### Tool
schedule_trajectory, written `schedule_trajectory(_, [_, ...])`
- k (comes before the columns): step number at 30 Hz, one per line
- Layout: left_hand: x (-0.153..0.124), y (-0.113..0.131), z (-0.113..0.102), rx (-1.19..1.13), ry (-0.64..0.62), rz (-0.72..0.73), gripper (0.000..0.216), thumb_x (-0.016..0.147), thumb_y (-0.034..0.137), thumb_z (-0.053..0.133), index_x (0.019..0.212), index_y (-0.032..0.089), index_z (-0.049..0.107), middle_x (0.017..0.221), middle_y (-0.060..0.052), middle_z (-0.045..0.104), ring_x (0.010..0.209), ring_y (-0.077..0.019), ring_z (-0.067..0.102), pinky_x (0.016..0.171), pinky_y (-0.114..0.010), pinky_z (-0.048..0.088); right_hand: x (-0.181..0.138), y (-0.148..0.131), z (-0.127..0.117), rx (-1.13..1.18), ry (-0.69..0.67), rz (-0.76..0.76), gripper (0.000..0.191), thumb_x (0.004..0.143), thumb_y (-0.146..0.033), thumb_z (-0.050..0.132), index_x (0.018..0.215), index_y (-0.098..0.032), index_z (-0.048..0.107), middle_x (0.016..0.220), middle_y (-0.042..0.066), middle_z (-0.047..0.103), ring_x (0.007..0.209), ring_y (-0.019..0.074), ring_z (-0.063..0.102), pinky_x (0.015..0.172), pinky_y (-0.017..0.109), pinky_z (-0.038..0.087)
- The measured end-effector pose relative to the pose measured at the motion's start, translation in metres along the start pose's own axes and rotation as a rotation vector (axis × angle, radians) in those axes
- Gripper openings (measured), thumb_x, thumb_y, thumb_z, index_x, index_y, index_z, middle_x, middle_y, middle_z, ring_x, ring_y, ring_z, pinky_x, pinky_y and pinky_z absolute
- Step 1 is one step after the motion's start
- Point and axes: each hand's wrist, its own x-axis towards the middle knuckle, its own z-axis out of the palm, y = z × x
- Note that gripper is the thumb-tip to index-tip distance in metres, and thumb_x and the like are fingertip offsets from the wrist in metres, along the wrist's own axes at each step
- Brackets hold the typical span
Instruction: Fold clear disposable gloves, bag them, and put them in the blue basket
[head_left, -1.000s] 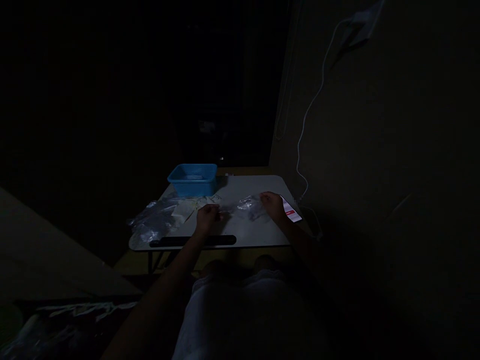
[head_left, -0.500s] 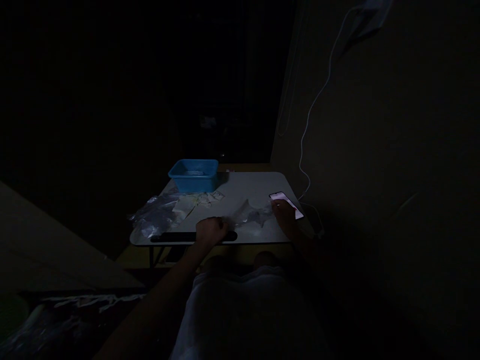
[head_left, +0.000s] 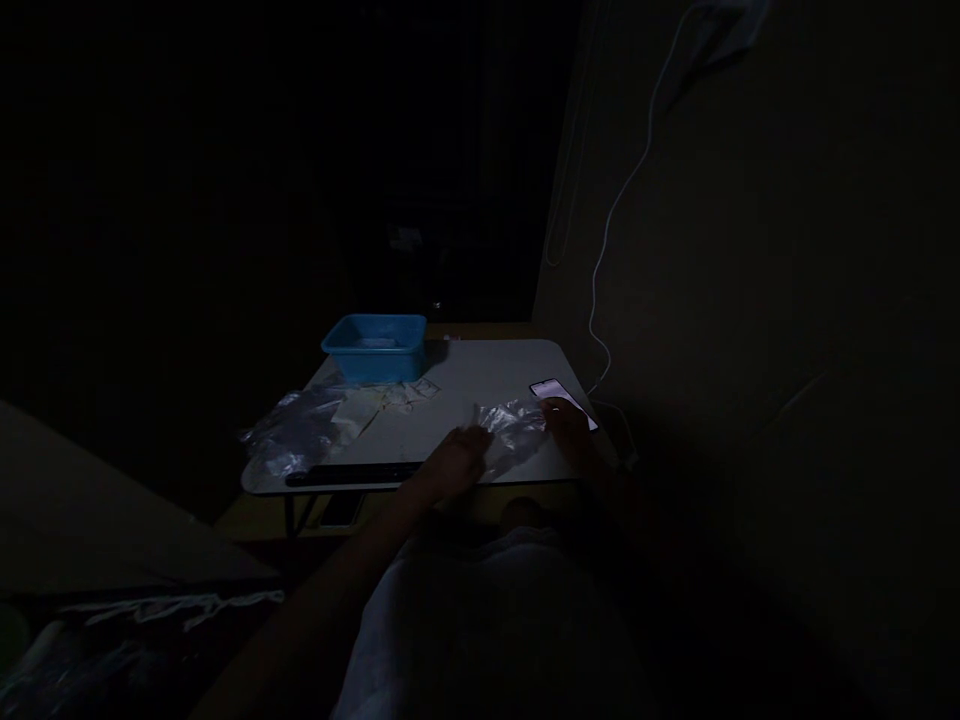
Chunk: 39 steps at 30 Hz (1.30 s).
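Observation:
The room is very dark. A clear plastic bag lies crumpled on the near right part of a small white table. My left hand is at the bag's left end, fingers closed on its edge. My right hand rests at the bag's right end, just in front of a lit phone; its fingers are too dark to read.
A blue plastic tub stands at the table's far left. A heap of clear plastic bags and pale paper scraps lie on the left. A dark bar runs along the front edge. A white cable hangs down the right wall.
My left hand has moved right along the table's front edge to the clear bag and closed on its end. The bag and my right hand came nearer, uncovering the phone.

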Motion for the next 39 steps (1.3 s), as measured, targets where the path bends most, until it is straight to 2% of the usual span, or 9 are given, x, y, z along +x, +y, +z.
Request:
schedule_trajectory(9, [-0.017,0.002,0.005,0.04,-0.051,-0.322,0.068,0.084,0.051,0.029,0.136,0.007,0.026,0.143,-0.02,0.02,0.133,-0.031,0.015,0.103,-0.053,0.015,0.013,0.011,-0.001,0.043,0.122,0.054,0.029,0.072,-0.044,0.044,0.07,-0.018,0.057,0.073,0.006,0.063,0.066,0.0175,0.058,0.059,0.029,0.046])
schedule_trajectory(15, [-0.023,0.015,0.016,0.161,0.077,-0.506,0.073,0.083,0.055,0.026,0.133,0.002,0.032,0.138,-0.026,0.026,0.13,-0.0376,0.021,0.1,-0.056,0.014,0.013,0.02,0.004,0.084,0.178,0.072,0.027,0.072,-0.037,0.047,0.085,-0.016,0.058,0.079,0.007,0.063,0.06,0.0156,0.056,0.055,0.029,0.046])
schedule_trajectory(19, [-0.02,0.029,0.013,0.22,0.101,-0.624,0.076,0.081,0.056,0.029,0.127,-0.004,0.038,0.132,-0.031,0.035,0.125,-0.042,0.027,0.099,-0.058,0.013,-0.003,0.007,0.003,-0.054,0.226,-0.106,0.026,0.076,-0.026,0.041,0.094,-0.017,0.058,0.091,0.009,0.061,0.079,0.0193,0.058,0.069,0.033,0.048])
schedule_trajectory(21, [-0.016,0.035,0.01,0.238,0.106,-0.66,0.079,0.081,0.057,0.03,0.125,-0.007,0.039,0.129,-0.033,0.037,0.123,-0.0432,0.03,0.099,-0.058,0.013,-0.015,-0.006,0.006,-0.17,0.088,-0.246,0.027,0.076,-0.019,0.038,0.091,-0.019,0.06,0.091,0.009,0.062,0.089,0.0205,0.057,0.08,0.036,0.046])
schedule_trajectory(23, [-0.013,0.039,0.009,0.255,0.117,-0.687,0.081,0.08,0.057,0.031,0.124,-0.01,0.039,0.127,-0.035,0.038,0.122,-0.0438,0.031,0.099,-0.057,0.012,-0.027,-0.02,0.014,-0.243,-0.149,-0.375,0.031,0.075,-0.014,0.038,0.094,-0.018,0.062,0.096,0.009,0.063,0.094,0.0199,0.057,0.084,0.035,0.045])
schedule_trajectory(26, [-0.009,0.041,0.009,0.28,0.136,-0.708,0.08,0.08,0.056,0.031,0.123,-0.011,0.04,0.125,-0.035,0.04,0.121,-0.044,0.033,0.099,-0.057,0.011,-0.037,-0.031,0.029,-0.376,-0.416,-0.404,0.038,0.08,-0.015,0.037,0.112,-0.019,0.057,0.112,0.009,0.06,0.104,0.0183,0.054,0.091,0.034,0.042])
schedule_trajectory(30, [-0.011,0.042,0.012,0.274,0.159,-0.699,0.08,0.08,0.057,0.03,0.12,-0.011,0.043,0.122,-0.036,0.043,0.12,-0.0442,0.034,0.099,-0.058,0.008,-0.035,-0.02,0.043,-0.623,-0.472,-0.376,0.042,0.088,-0.03,0.035,0.123,-0.011,0.047,0.129,0.016,0.047,0.123,0.0231,0.04,0.101,0.042,0.03])
schedule_trajectory(34, [-0.019,0.043,0.009,0.296,0.148,-0.709,0.082,0.078,0.06,0.031,0.119,-0.01,0.046,0.119,-0.034,0.048,0.119,-0.0444,0.036,0.099,-0.058,0.005,-0.025,0.003,0.043,-0.765,-0.448,-0.293,0.046,0.089,-0.036,0.033,0.124,-0.01,0.046,0.134,0.018,0.041,0.126,0.0271,0.035,0.101,0.047,0.026])
schedule_trajectory(39, [-0.024,0.041,-0.018,0.267,0.1,-0.648,0.063,0.079,0.056,0.035,0.097,0.004,0.065,0.105,-0.025,0.06,0.109,-0.0419,0.046,0.099,-0.06,0.005,-0.018,0.01,0.037,-0.763,-0.455,-0.347,0.046,0.088,-0.037,0.034,0.126,-0.011,0.045,0.135,0.016,0.039,0.127,0.0271,0.033,0.101,0.047,0.025])
